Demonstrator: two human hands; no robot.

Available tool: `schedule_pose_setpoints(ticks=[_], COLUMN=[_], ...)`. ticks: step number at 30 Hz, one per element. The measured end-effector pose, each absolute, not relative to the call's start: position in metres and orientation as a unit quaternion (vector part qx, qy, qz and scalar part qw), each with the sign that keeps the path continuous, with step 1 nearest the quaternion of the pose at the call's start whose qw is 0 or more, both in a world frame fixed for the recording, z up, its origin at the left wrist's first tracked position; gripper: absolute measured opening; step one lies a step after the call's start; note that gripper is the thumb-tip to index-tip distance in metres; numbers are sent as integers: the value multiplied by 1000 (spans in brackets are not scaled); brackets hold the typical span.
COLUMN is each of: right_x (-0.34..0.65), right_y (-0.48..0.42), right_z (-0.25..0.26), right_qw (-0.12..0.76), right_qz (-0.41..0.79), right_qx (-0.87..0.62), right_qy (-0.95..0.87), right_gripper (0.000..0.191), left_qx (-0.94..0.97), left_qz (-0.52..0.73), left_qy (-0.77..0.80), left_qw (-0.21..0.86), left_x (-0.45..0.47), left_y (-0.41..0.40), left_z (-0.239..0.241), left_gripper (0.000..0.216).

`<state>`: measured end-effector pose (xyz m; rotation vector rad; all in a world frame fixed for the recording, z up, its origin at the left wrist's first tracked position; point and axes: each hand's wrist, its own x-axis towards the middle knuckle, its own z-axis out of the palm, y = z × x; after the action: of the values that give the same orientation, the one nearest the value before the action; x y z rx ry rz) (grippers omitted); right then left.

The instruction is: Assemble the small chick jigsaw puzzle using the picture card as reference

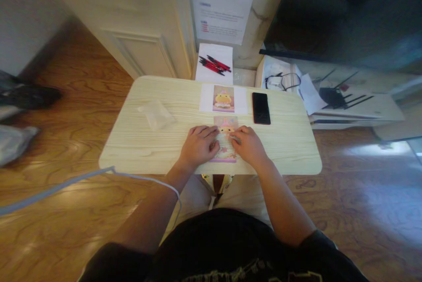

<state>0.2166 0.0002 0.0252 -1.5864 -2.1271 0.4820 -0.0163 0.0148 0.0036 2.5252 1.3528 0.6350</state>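
Observation:
A pastel cartoon sheet (225, 153) with a pink lower edge lies on the table near its front edge, between my hands. My left hand (199, 145) rests on its left side, fingers stretched and lying flat, thumb bent in. On the right, my right hand (248, 143) has thumb and forefinger pressed together over the sheet's right part. Whatever may be in that pinch is too small to make out. Just beyond lies a matching cartoon card (223, 98) with a yellow figure, on white paper (242, 101).
A black phone (261, 108) lies right of the card. On the wooden table's (286, 150) left is a clear plastic sleeve (157, 115). Red-and-black pens (214, 65) rest on paper behind the table. A pale cable (141, 177) crosses my left forearm. A router (332, 97) stands at right.

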Motion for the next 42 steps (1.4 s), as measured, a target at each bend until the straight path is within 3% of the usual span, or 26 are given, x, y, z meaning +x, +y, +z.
schedule_pose_setpoints(ticks=[10, 17, 23, 27, 42], right_x=[194, 227, 288, 291, 254], right_y=[0, -1, -2, -7, -1], right_z=[14, 21, 24, 19, 15], right_qw=[214, 317, 269, 225, 243], right_qz=[153, 186, 159, 201, 232], right_qx=[-584, -614, -678, -664, -617], right_qy=[-768, -699, -665, -684, -712], right_gripper=[14, 13, 25, 21, 8], left_qx=[856, 864, 890, 904, 911], left_qz=[228, 248, 257, 246, 214], left_qy=[454, 429, 366, 339, 334], left_qw=[95, 90, 86, 90, 110], left_x=[-16, -19, -25, -25, -26], left_y=[16, 14, 13, 13, 14], left_z=[1, 0, -3, -1, -1], left_gripper=[39, 34, 30, 34, 38])
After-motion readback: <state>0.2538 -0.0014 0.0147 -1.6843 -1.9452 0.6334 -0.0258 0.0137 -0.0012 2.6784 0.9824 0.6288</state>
